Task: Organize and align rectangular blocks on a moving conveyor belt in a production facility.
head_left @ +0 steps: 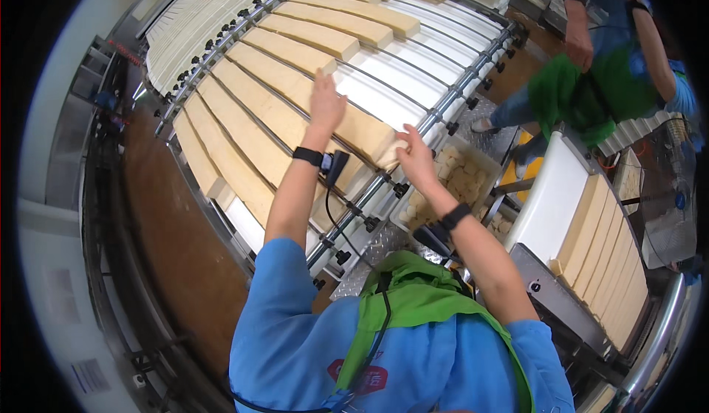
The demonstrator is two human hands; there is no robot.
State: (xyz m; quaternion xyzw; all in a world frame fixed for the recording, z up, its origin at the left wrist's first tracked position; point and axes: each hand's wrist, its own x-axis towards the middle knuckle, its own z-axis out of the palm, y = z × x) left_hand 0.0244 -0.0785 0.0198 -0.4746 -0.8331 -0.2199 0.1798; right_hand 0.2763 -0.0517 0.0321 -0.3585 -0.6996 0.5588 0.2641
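Observation:
Long, pale yellow slabs of a soft, dough-like food lie side by side in lanes between thin metal rods on a white surface. My left hand reaches over them, fingers stretched out and fingertips at the end of one slab. At the near right edge, my right hand has its thumb and fingers around the pale end piece of another slab. Whether that piece is separate from the slab I cannot tell. Both wrists wear black bands with small devices.
A bin of pale offcuts stands below the right edge. More slabs lie on a white conveyor at right. A co-worker in a green apron stands beyond it. Metal rails with black knobs border the lanes. Brown floor lies at left.

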